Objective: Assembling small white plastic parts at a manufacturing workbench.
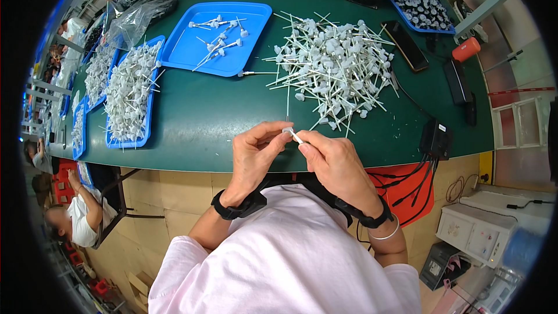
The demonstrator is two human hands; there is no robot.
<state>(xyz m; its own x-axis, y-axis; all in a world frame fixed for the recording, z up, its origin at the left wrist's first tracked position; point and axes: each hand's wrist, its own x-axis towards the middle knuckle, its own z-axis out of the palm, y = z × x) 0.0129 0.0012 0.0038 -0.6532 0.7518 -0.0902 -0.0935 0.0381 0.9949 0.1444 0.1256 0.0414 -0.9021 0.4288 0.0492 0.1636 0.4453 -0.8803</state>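
My left hand [251, 157] and my right hand [340, 166] meet over the table's near edge, both closed in a pinch. Between their fingertips is a small white plastic nozzle head [288, 131], gripped from the left by thumb and forefinger. A short white stem [297, 138] slants from it into my right fingers, which hide its end. One thin pale tube [288, 102] points away from the fingertips; whether it joins the held piece I cannot tell. Beyond my hands lies a large heap of similar white nozzles with thin tubes [337, 67].
A blue tray [203, 17] with several nozzles lies at the far left of the green table [192, 116]. Filled blue trays [146, 131] stand further left. A phone [405, 46], a black cable box [436, 138] and a blue bin [415, 26] are to the right. Another person [87, 212] sits at left.
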